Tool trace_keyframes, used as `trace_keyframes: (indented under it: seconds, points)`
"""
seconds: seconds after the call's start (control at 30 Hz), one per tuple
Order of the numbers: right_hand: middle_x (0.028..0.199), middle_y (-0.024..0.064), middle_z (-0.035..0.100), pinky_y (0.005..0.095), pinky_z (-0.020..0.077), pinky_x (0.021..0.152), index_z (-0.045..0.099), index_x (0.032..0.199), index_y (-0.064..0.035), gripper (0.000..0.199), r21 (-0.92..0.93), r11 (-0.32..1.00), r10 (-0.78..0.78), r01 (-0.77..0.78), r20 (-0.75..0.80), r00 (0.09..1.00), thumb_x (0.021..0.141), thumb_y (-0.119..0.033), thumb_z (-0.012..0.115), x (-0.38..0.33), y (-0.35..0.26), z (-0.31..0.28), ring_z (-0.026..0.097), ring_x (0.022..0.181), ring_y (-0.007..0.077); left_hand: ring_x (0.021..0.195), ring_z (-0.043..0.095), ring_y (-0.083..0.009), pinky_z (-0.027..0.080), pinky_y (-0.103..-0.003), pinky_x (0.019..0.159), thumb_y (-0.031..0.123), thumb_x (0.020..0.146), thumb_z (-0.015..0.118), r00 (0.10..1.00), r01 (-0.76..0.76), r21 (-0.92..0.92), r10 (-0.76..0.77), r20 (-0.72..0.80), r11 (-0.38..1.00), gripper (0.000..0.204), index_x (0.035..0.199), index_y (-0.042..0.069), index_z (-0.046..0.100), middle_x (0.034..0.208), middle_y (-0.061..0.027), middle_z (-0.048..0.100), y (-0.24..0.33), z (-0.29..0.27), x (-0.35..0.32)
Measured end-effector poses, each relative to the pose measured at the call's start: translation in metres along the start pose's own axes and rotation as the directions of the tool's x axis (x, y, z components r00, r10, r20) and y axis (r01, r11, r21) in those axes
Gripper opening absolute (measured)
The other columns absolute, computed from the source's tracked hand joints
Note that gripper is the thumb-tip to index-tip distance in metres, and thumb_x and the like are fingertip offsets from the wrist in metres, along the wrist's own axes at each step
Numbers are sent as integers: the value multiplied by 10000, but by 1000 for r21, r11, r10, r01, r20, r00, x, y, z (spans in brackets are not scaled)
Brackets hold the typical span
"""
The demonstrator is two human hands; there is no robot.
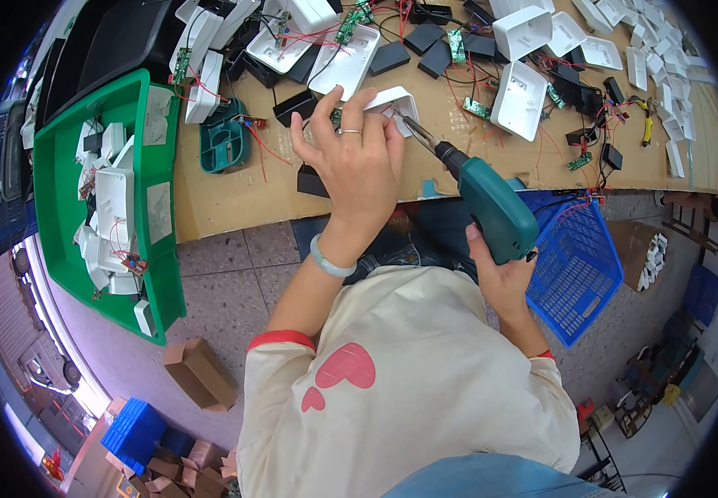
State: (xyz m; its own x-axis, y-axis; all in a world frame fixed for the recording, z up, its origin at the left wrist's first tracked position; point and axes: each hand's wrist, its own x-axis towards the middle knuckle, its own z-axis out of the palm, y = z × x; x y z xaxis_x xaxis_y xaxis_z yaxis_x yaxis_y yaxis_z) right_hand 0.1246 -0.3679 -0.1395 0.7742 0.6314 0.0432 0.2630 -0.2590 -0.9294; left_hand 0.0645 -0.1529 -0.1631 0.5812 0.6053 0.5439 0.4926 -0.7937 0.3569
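Observation:
My right hand (500,278) is wrapped round the grip of a dark green electric screwdriver (492,203) with a black collar. Its long metal bit points up and left into an open white plastic casing (407,103) on the table. At that casing's left side is my left hand (355,153), thumb and index finger against it, the other fingers raised and spread. Part of the casing's inside is hidden behind these fingers, so I cannot see clearly what the bit tip touches. A black box-shaped part (311,181) lies just left of my left wrist.
Cardboard covers the worktable (276,195). White casings (518,100), black boxes (390,57) and green circuit boards (476,108) with red wires crowd its far side. A green bin (160,274) stands left, beside a teal holder (224,141). Yellow-handled pliers (647,129) and a blue basket (575,274) are right.

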Motion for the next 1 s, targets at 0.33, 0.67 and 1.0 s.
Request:
trace_keyframes:
  seconds: [0.33,0.67,1.0]
  points:
    - [908,74,665,267,487,719,679,1029,35,178,14,992,127,-127,18,992,868,8,749,3,-13,-1,605,779,140,1262,519,-328,226,-658,1113,139,805,740,1000,-2,-6,2,2,1000,119,793,36,683,1210,-37,658,-1,0,1]
    - [902,75,649,261,480,711,667,1042,36,185,-39,996,76,-74,56,995,875,8,741,7,-24,-6,589,777,139,1260,522,-331,235,-660,1108,128,800,741,1000,-4,-22,4,-7,1000,106,775,46,679,1207,-37,659,-1,0,1]
    - [904,65,689,246,491,650,671,1098,36,217,49,996,78,-78,0,997,889,23,730,-1,-24,-10,618,727,110,1265,517,-328,231,-659,1109,131,800,748,1000,-2,-28,2,-4,1000,108,779,62,668,1220,-31,647,0,-1,-1]
